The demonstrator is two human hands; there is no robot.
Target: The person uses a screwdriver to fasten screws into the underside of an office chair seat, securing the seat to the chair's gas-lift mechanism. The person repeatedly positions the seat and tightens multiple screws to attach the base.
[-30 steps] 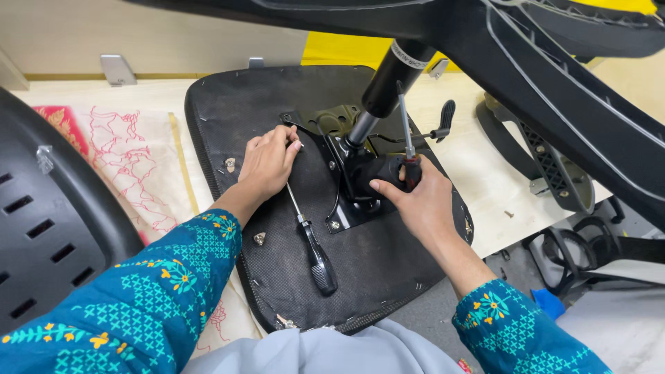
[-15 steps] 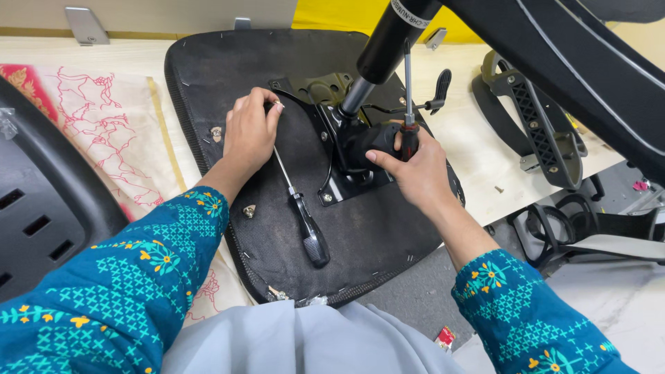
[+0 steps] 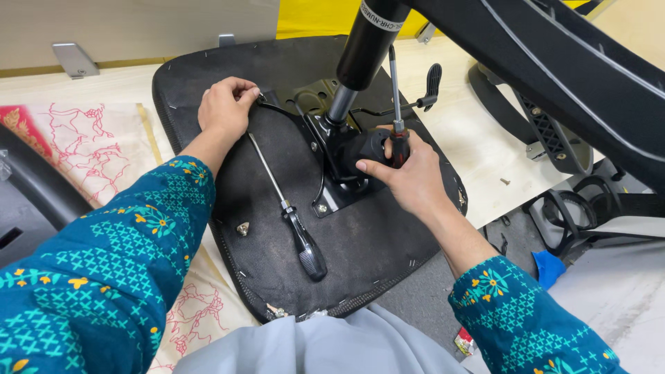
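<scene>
Pale wood floor [image 3: 485, 149], w/ a patterned cloth [image 3: 83, 149] at left and a cream wall far back. In the middle lies an upturned black seat [image 3: 374, 242], its metal plate [image 3: 325, 138] and gas cylinder [image 3: 364, 48] rising toward far. Right hand [image 3: 409, 173] is wrapped round a red-handled screwdriver [image 3: 396, 104], shaft pointing up, thumb pressed on the black hub at the cylinder's foot. Left hand [image 3: 225, 107] is curled, fingertips pinched at the plate's far-left corner; can't tell what's between them. A 2nd screwdriver [image 3: 291, 218], black handle, lies loose on the seat between the hands. Lever [image 3: 429, 86] sticks out right of the cylinder. Chair base [image 3: 554, 62] looms far right. Dark backrest [image 3: 28, 201] at left edge.
</scene>
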